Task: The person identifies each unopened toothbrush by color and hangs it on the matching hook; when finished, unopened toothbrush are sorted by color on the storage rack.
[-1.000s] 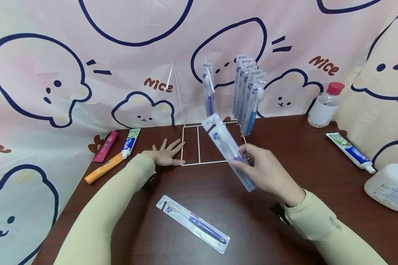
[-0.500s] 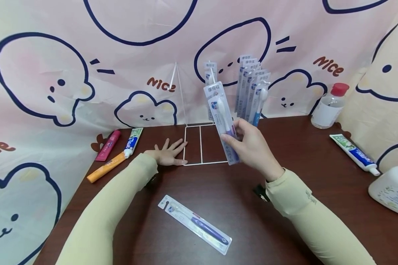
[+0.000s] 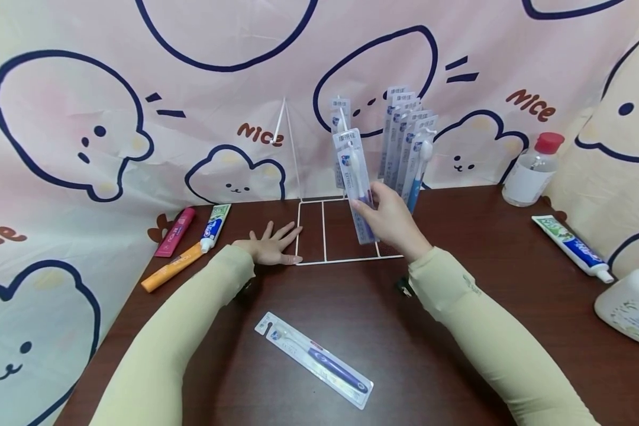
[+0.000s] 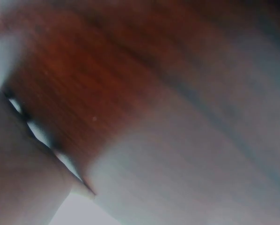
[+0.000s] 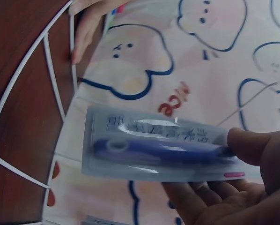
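Note:
My right hand pinches a packaged purple toothbrush between thumb and fingers, upright above the white wire rack. The pack's top overlaps the middle hook in the head view, where another packaged toothbrush hangs behind it. In the right wrist view the held pack's purple handle shows through clear plastic. My left hand lies flat with fingers spread, thumb and fingertips at the left side of the rack's base. Several packaged toothbrushes hang on the right hook. Another purple packaged toothbrush lies on the table in front.
At left lie a pink tube, an orange tube and a toothpaste tube. On the right are a red-capped bottle, another toothpaste tube and a white bottle. A printed cloth hangs behind the rack.
My right hand has carried the held toothbrush up and away from me to the middle hook, turning it from slanted to nearly upright. My left hand has stayed at the rack's base.

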The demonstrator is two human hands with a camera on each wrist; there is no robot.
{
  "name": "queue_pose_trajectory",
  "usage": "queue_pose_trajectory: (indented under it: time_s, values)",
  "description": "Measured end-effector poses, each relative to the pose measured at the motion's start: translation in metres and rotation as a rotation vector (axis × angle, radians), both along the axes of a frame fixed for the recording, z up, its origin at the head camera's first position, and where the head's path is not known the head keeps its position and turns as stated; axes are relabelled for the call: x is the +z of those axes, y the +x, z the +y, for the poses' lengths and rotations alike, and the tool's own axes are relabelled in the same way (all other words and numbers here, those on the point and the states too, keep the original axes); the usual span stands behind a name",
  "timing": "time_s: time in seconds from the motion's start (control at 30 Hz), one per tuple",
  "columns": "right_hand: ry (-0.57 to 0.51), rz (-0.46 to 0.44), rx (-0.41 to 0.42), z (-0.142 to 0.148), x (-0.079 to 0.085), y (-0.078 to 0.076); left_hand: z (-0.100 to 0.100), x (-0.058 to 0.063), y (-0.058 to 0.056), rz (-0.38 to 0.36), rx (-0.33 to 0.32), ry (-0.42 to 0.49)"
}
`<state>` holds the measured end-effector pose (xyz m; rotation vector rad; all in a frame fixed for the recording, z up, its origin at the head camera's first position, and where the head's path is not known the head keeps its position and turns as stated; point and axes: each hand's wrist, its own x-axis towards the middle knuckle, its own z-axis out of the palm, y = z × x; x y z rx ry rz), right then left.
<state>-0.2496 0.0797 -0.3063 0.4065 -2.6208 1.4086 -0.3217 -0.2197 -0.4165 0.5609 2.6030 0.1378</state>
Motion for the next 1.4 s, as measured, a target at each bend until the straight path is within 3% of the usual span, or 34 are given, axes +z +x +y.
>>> queue_pose_trajectory:
  time_s: [0.3, 0.57, 0.93, 1.4]
  values:
    - [-0.035, -0.168, 0.028, -0.02, 0.003, -0.057, 0.0, 0.0, 0.001, 0.003, 0.0, -0.007]
    - [-0.086, -0.241, 0.044, -0.031, 0.009, -0.083, 0.001, 0.002, 0.0, 0.0, 0.001, 0.002]
    - [-0.064, -0.23, 0.007, -0.034, 0.01, -0.093, 0.0, 0.001, 0.0, -0.002, -0.003, -0.008]
    - [-0.026, -0.277, -0.004, -0.027, 0.003, -0.091, 0.0, 0.002, 0.0, 0.003, -0.005, -0.002]
